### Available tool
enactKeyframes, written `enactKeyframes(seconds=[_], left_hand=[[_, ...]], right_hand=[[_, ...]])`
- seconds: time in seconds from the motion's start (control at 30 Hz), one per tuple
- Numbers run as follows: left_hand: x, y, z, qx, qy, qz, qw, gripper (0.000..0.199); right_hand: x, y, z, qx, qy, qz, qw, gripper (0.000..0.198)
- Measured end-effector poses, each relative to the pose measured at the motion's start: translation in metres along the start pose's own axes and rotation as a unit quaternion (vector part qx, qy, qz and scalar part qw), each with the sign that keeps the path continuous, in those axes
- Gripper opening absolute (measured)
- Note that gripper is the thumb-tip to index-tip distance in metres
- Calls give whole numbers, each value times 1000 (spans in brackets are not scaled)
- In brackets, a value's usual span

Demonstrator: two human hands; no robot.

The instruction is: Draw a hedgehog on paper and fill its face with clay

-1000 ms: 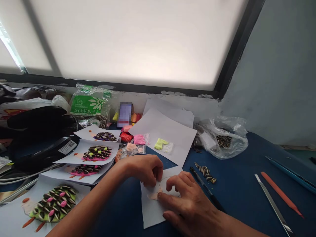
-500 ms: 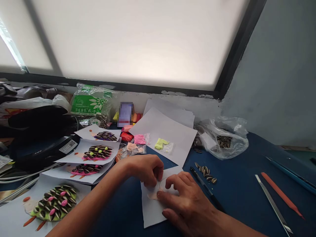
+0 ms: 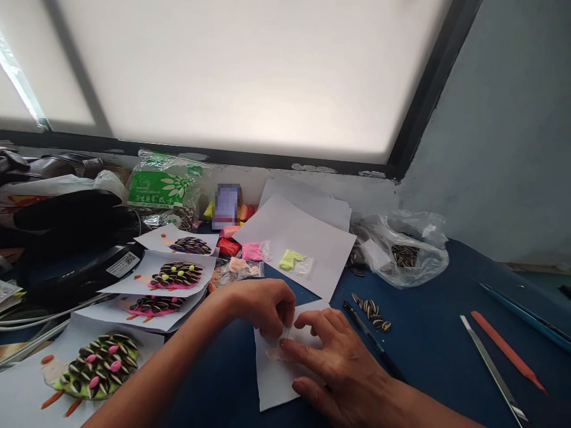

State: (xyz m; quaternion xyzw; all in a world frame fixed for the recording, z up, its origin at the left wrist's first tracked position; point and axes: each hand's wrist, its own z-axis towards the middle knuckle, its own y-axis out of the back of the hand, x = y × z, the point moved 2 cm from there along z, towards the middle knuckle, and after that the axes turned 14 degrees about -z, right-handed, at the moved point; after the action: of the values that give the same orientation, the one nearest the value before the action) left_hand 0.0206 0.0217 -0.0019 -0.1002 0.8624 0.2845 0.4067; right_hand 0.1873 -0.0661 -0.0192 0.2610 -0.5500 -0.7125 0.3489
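A small white sheet of paper [image 3: 285,389] lies on the blue tabletop, with part of a drawn curved outline and a thin patch of peach modelling clay [image 3: 273,355] on it. My left hand [image 3: 267,306] rests on the sheet's upper left with its fingers curled under; whatever is between them is hidden. From the right, my right hand [image 3: 336,351] reaches over the sheet, its thumb tip pressing at the clay. The index finger arches apart from the thumb, and the other fingers are spread. Both hands partly cover the outline.
Hedgehog pictures of clay and sunflower seeds [image 3: 100,365] lie at left. Beyond the sheet are opened clay packets [image 3: 292,260] and larger white papers [image 3: 307,229]. On the right are loose sunflower seeds [image 3: 371,309], a black pen [image 3: 375,342], a seed bag [image 3: 408,252] and an orange tool [image 3: 508,351].
My right thumb and index finger have shifted slightly up and to the left over the clay. My left hand has stayed almost still on the paper.
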Motion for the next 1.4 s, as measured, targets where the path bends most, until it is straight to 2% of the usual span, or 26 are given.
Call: enactKeyframes(seconds=[0.07,0.27,0.43,0.53,0.6,0.77,0.87,0.97,1.13,1.4], left_hand=[[-1,0,0,1,1,1,1000,27],[0,1,0,7,0,-5,1000,28],[1,0,-1,8,-6,-7,1000,28],[1,1,0,6,-5,-7,1000,28],[1,1,1,9,-2,-16,1000,27],[2,2,2,22,12,-52,998,25],[2,3,1,24,14,-67,997,25],[2,3,2,22,8,-77,997,26],[5,5,3,18,-2,-78,997,28],[2,5,1,22,-1,-72,997,27]], right_hand=[[0,2,0,-4,7,7,1000,37],[2,5,3,49,8,18,999,35],[2,5,5,52,8,16,998,30],[1,3,2,27,12,16,999,33],[1,2,0,-12,6,24,1000,33],[4,1,-1,-99,-44,77,991,31],[10,0,5,-36,-59,72,995,37],[13,-2,10,-18,-78,62,995,36],[13,-11,12,-35,-65,57,996,30],[14,-14,9,-57,-25,78,995,35]])
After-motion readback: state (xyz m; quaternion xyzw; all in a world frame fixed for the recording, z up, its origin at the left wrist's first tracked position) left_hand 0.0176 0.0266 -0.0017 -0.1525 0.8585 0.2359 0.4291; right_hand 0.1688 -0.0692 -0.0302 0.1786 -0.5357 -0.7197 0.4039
